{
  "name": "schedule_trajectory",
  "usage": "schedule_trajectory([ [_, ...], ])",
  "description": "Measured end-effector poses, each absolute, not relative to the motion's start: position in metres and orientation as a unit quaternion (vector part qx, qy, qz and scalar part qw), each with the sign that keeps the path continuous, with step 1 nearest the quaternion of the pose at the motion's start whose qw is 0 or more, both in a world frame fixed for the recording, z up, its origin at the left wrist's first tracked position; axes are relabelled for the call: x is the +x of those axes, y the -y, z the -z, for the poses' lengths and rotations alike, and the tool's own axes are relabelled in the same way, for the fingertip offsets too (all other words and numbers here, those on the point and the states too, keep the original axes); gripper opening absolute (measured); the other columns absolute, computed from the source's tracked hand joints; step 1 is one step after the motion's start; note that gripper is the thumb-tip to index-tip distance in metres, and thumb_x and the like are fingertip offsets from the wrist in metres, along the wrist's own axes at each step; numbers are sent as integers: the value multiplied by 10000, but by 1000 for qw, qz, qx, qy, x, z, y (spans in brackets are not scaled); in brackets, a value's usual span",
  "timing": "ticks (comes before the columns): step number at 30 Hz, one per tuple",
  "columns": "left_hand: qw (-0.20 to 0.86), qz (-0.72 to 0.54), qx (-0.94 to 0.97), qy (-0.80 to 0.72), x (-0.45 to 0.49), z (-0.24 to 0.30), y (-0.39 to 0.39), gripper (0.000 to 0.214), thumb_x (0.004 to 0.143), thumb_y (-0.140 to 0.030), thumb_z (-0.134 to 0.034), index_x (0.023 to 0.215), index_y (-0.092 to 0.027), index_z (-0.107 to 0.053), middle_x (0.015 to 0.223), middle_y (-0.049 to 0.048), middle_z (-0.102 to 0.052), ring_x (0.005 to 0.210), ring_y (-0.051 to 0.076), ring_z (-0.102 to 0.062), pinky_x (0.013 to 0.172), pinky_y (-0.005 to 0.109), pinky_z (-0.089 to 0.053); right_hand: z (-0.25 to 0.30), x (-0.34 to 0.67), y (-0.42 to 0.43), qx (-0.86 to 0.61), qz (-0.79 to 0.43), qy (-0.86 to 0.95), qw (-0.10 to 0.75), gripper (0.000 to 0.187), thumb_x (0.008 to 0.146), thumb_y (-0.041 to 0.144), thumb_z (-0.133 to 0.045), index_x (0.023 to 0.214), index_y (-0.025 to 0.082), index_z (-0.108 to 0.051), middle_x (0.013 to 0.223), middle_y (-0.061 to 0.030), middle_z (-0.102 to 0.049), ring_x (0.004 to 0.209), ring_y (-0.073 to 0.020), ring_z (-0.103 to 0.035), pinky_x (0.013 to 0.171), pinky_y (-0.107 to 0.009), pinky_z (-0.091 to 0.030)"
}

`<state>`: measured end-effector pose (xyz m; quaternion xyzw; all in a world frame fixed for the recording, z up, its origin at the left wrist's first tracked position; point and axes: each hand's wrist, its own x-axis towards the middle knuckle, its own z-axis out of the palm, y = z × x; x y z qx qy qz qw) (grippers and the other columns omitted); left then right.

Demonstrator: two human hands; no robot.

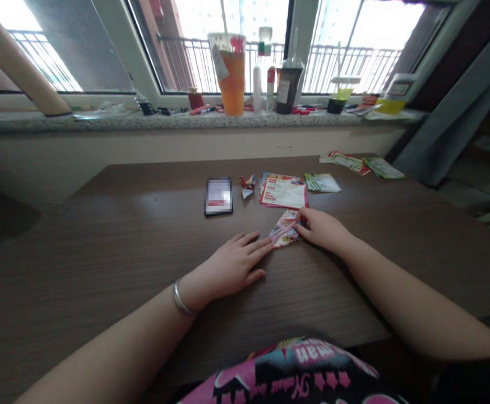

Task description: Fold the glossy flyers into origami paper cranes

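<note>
Desk point(102, 252) w/ phone point(218, 196), sill point(178, 120) w/ cup point(232, 81)

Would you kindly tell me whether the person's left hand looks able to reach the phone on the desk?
Probably yes: the left hand lies flat on the wooden desk, close to the phone, and nothing appears to stand between them. It would first have to leave the folded paper beside it.

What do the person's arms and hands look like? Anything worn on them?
Forearms are bare, with no gloves or cables on the left hand or right hand. A plain silver bangle circles the left wrist. A black and pink printed top shows below.
</note>
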<state>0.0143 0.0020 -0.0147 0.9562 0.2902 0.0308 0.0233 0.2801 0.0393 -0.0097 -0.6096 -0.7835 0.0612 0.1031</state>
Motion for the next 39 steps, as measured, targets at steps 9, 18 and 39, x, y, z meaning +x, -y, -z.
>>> schedule_trajectory([
  [9,3,-29,969,-247,14,20,-12,626,958,-432,-414,1507,-216,-204,1558,45,-278,1419,270,-257,1144,443,-207,3,264,-25,-459,60,872,162,258,921,354,-477,985,219,-688,1057,-83,-660,995,-233,-549,911,-378,-387],
  [18,24,-54,969,-238,9,20,-21,625,924,-409,-484,1480,-205,-283,1514,73,-369,1394,263,-315,1136,457,-257,13,247,-33,-411,19,903,125,234,929,321,-472,901,202,-672,919,-71,-663,951,-220,-542,933,-385,-346],
  [39,-2,-120,958,-260,18,19,-23,335,937,-225,-448,1249,-158,-548,1102,105,-634,1046,219,-583,933,383,-506,24,250,-47,-476,-30,869,130,180,876,342,-592,786,198,-651,841,-55,-680,886,-214,-568,860,-339,-350],
])
